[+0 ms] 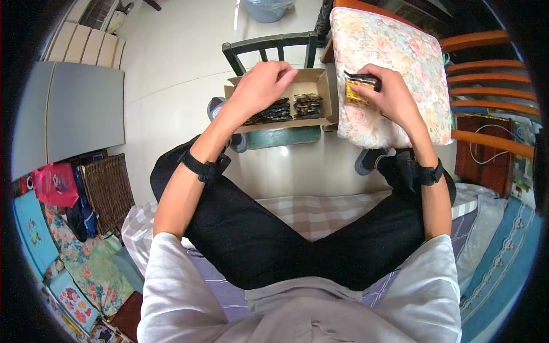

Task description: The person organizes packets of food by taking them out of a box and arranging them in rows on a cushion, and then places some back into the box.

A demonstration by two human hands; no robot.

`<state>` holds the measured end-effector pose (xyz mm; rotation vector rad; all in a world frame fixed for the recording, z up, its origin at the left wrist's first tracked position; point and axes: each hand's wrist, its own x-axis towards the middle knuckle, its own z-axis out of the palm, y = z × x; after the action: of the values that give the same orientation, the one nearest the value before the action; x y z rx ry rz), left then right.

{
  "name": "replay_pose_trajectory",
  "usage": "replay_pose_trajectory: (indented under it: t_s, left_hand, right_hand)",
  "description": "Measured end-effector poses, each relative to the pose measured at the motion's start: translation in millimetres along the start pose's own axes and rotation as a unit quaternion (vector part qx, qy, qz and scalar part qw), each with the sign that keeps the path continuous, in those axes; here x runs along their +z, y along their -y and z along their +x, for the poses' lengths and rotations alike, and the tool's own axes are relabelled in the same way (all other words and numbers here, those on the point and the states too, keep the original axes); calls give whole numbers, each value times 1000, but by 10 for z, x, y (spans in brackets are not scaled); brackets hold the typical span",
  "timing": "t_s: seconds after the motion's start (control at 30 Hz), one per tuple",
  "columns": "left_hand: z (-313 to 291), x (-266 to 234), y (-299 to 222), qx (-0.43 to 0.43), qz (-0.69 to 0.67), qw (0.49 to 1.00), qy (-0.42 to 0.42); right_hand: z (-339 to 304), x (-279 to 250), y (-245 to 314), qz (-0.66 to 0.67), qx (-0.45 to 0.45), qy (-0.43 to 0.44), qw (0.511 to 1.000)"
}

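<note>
Shirt [311,320]: pale grey, loose, creased, short sleeves. Left sleeve [174,280] and right sleeve [426,286] read near-white, wide cut, glossy in the light. Front slightly darker grey, small fold low in the frame; hem sits over the waist of the trousers [246,228]. Those are plain matte black, roomy in the leg.

2 forearm straps, black: left strap [198,167] looks ridged, right strap [433,174] a wide band. Each has 1 dark lump at its inner edge, detail unclear. Left hand [263,86] and right hand [392,94] bare. Right shoe [363,163] greyish, dark above it.
</note>
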<state>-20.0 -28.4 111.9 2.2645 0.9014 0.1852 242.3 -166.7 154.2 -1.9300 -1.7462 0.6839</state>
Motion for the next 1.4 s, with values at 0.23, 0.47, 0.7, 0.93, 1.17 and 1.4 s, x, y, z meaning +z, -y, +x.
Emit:
replay_pose_trajectory:
  t_s: [0.23,0.47,0.7,0.93,1.17,1.4]
  left_hand:
    - [16,-19,-574,175,-136,975,2]
    - [53,34,-495,173,-11,984,-31]
    - [99,-29,-168,151,40,985,-74]
    - [14,2,72,56,108,992,-26]
    - [112,437,491,32,73,996,-42]
    - [166,602,838,30,76,996,20]
  right_hand:
    - [31,280,151,50,-118,-45,991]
    - [15,303,245,57,-88,-14,994]
    - [-25,32,-57,-74,-85,-76,991]
    - [-189,-188,-543,-193,-3,46,980]
    - [-240,-385,-586,-246,81,104,960]
    - [-209,-388,-726,-303,123,129,936]
